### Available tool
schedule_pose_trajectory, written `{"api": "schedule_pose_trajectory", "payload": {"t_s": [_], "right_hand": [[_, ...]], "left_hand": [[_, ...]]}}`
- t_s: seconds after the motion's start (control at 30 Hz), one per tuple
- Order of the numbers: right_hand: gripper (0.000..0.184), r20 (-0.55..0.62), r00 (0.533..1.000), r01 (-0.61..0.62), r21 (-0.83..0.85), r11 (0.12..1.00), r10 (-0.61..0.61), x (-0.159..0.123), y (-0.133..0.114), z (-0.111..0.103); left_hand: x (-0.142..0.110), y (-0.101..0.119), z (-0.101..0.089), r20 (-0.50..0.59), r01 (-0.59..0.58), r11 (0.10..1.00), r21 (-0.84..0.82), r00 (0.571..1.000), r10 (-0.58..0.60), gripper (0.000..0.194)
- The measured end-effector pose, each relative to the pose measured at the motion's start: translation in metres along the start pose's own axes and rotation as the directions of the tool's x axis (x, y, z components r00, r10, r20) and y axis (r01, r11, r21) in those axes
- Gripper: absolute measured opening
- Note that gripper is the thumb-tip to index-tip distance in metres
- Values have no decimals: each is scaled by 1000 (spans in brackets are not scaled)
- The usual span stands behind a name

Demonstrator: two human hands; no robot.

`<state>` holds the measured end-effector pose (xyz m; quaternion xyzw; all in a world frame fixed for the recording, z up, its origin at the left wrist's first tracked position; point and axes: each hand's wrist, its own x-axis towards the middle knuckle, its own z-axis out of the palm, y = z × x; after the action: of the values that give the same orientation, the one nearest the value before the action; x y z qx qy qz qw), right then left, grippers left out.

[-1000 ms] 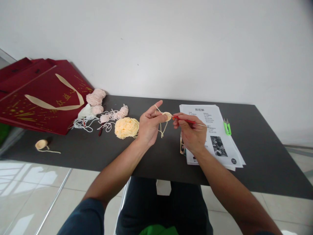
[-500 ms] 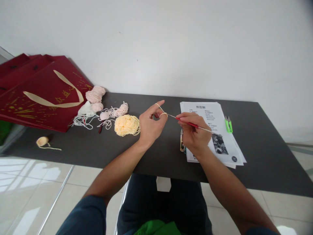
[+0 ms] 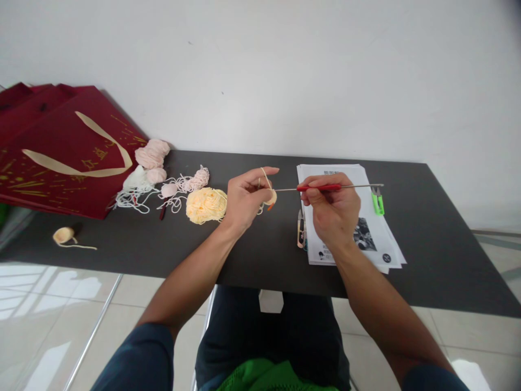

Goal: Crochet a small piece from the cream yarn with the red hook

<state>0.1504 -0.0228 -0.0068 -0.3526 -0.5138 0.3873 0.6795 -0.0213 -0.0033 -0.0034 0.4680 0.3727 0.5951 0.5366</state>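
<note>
Pinched in my left hand [image 3: 246, 198] is a small pale yellow crochet piece [image 3: 270, 199], with a strand of yarn looped over the raised index finger. A small orange bit, perhaps a stitch marker [image 3: 271, 206], shows at its lower edge. My right hand [image 3: 331, 209] grips a crochet hook [image 3: 323, 188] by its red handle, like a pen. The hook's metal shaft reaches left to the crochet piece; its other end sticks out to the right over the papers. Just left of my left hand lies a yellow yarn ball [image 3: 206, 205].
Printed sheets [image 3: 321, 239] lie under my right hand, with green thread snips [image 3: 378, 202] on their right edge. Pink yarn [image 3: 152, 154] and white yarn [image 3: 136, 180] sit beside dark red gift bags [image 3: 61, 152] at left. A small crocheted cup [image 3: 64, 235] rests near the table's front-left.
My right hand has turned so the hook lies nearly level, its rear end now further right. The crochet piece tilted behind the left fingers and shows again below them.
</note>
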Motion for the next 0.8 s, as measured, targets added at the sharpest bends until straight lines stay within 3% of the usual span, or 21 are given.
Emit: {"api": "schedule_pose_trajectory", "payload": {"t_s": [0.17,0.4,0.6,0.8], "right_hand": [[20,30,1000,-12,35,999,11,-1,-4,1],[21,55,998,-51,135,990,44,1,-4,0],[20,49,977,-214,290,933,208,1,4,3],[11,43,938,-336,341,878,343,-4,11,13]], "left_hand": [[4,3,-3,115,134,975,-177,987,-114,42],[8,5,-8,215,195,949,-249,966,-142,37],[1,1,0,156,81,973,-215,987,-48,24],[-4,-7,6,43,73,990,-124,997,-68,22]]}}
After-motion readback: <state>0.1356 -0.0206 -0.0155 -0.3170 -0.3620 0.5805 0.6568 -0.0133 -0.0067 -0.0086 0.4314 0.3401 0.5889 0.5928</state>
